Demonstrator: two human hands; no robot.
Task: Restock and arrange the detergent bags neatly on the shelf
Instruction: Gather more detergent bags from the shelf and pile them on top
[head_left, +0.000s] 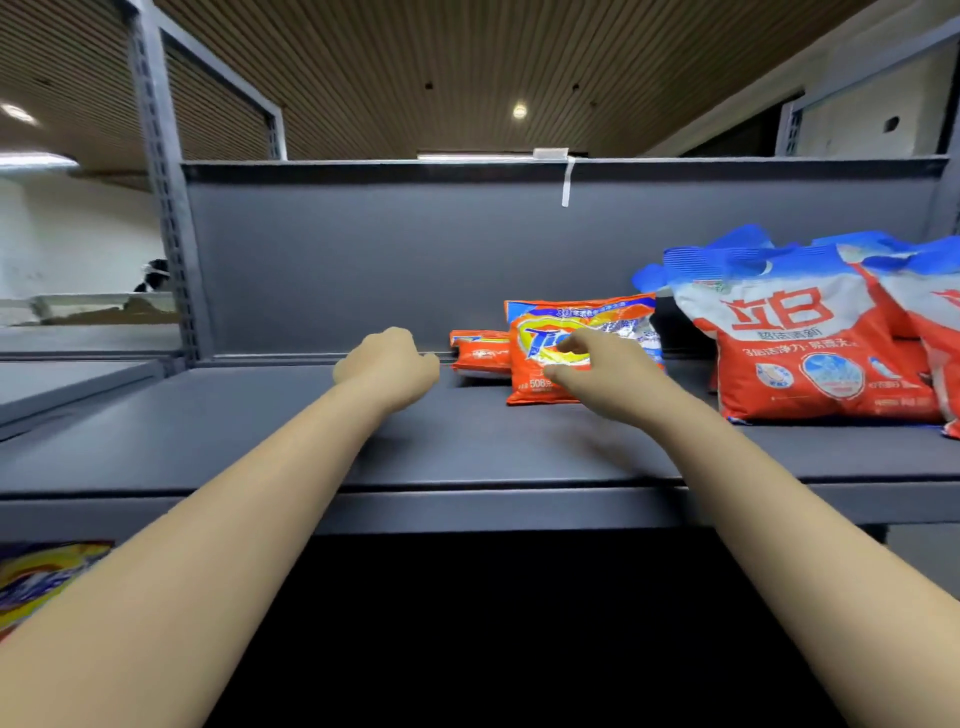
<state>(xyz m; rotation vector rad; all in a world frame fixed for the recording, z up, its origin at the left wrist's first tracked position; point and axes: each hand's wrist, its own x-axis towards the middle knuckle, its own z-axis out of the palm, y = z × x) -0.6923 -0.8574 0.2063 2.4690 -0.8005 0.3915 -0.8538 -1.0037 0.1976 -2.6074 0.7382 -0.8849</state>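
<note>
at the far left, low down, a corner of a yellow and orange bag (36, 577) peeks out below the grey shelf (467, 447). next comes the left hand (387, 366). it hangs over the shelf with its fingers curled in, and it holds nothing. just to its right lies a small orange detergent bag (480, 356), flat on its side at the back of the shelf. in front of that one stands the orange tide bag (576, 338), leaning back a bit, its long side going up. the right hand (597, 374) is on the front of this bag, but i cannot tell if its fingers grip it or only touch it. the right hand is the nearer one, so i think it will set this bag straight. further right stand big red, white and blue detergent bags (795, 332), close together.
</note>
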